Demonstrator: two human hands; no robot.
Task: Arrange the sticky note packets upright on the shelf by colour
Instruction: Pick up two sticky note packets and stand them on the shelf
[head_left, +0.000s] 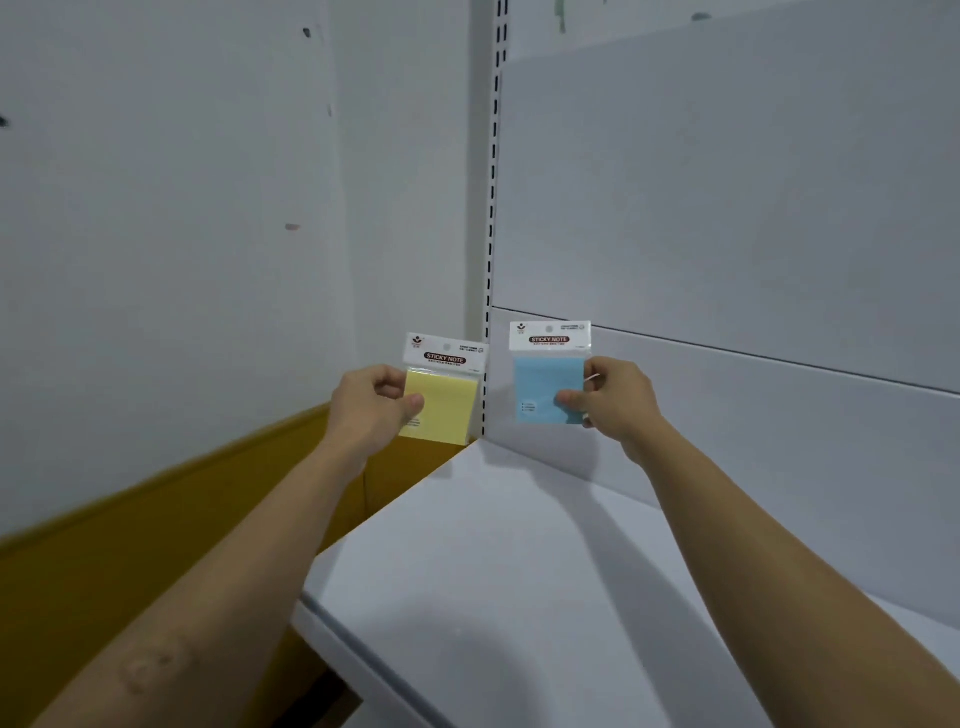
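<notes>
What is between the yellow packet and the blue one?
Only the shelf's slotted post, standing behind the gap between yellow packet and blue packet; head view.

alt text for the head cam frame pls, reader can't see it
A person holds two sticky note packets upright in the air by a white shelf: the left hand pinches a yellow packet and the right hand pinches a blue packet. Both sit near the shelf's back left corner, in front of its white back panel.
</notes>
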